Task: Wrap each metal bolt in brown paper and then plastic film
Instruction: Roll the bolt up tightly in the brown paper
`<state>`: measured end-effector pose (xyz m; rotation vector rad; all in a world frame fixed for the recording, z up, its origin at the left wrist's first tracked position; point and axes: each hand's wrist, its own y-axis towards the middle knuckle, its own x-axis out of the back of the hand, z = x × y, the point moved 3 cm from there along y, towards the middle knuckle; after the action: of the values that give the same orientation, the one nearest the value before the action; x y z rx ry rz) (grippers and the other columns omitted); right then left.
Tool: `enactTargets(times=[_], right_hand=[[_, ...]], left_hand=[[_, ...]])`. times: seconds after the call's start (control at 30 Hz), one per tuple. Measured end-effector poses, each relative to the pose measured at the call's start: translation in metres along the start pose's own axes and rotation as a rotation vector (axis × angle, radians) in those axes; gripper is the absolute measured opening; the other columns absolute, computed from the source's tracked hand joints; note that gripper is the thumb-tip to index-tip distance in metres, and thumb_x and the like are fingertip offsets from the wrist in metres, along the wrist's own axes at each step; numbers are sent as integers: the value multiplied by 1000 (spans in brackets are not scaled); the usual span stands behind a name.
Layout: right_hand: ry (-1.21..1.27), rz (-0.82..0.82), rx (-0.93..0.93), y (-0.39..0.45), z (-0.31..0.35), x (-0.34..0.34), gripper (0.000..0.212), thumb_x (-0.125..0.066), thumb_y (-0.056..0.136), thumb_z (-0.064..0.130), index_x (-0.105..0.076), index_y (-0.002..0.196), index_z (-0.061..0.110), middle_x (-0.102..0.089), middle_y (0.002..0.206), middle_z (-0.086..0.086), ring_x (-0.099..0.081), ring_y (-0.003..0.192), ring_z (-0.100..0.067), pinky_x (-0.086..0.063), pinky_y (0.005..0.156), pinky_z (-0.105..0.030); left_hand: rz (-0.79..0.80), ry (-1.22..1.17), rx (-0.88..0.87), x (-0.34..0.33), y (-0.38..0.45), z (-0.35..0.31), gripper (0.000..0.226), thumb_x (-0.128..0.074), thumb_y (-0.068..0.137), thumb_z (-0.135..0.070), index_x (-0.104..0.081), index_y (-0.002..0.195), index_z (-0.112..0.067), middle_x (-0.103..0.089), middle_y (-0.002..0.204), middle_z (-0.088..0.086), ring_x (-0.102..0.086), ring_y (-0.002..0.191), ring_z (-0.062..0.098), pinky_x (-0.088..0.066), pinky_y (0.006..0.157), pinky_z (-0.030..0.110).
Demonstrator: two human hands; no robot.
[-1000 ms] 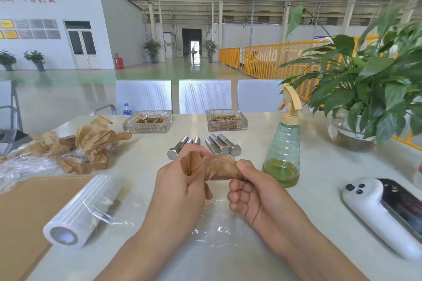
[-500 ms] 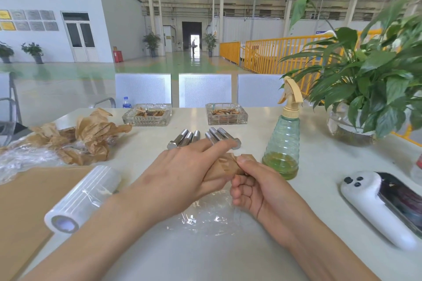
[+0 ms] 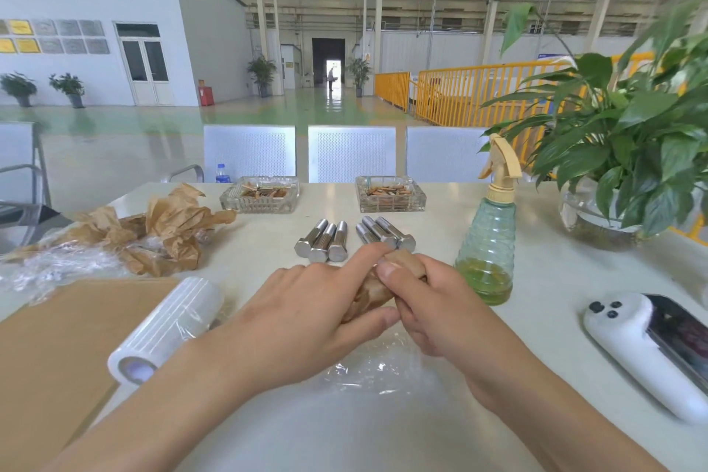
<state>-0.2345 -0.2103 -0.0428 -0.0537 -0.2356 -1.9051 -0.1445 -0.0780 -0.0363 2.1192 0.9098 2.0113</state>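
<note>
1. Your left hand (image 3: 306,312) lies over the paper-wrapped bolt (image 3: 369,293), forefinger stretched along the top and thumb pressed in from below, so the bundle sits pinched between them.
2. Your right hand (image 3: 429,303) grips the bundle's right end, fingers curled under and thumb on top.
3. The paper-wrapped bolt is at centre, over a loose sheet of plastic film (image 3: 379,366) spread on the table (image 3: 383,433); most of it is hidden by your hands, so whether it touches the film cannot be told.
4. Three bare bolts (image 3: 323,241) lie side by side just beyond your hands; further bare bolts (image 3: 385,232) lie to their right, partly hidden by your fingers.
5. A film roll (image 3: 168,330) lies at left, resting on the edge of a flat brown paper sheet (image 3: 49,349).
6. Crumpled brown paper (image 3: 168,226) and loose film are piled at far left.
7. Two glass ashtrays (image 3: 260,193) stand at the far edge.
8. A green spray bottle (image 3: 488,245) stands upright, right of your hands.
9. A potted plant (image 3: 628,142) is at far right.
10. A white handheld device (image 3: 647,349) lies at near right.
</note>
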Motion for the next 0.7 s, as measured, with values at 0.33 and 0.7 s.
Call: enactTargets(times=[0.33, 0.7], right_hand=[[-421, 163, -235, 2, -5, 18, 48, -48, 86, 72, -63, 95, 27, -68, 66, 7, -53, 50, -11, -44, 52, -23], [-1199, -253, -206, 4, -32, 15, 42, -45, 81, 66, -55, 89, 26, -61, 93, 5, -58, 90, -25, -34, 68, -35]], left_hand=[[60, 52, -15, -3, -16, 20, 35, -18, 100, -65, -28, 133, -60, -54, 74, -32, -60, 72, 17, -47, 62, 37], [145, 38, -30, -24, -6, 37, 38, -18, 98, -68, -25, 135, -67, -62, 121, -29, -63, 102, 10, -53, 78, 39]])
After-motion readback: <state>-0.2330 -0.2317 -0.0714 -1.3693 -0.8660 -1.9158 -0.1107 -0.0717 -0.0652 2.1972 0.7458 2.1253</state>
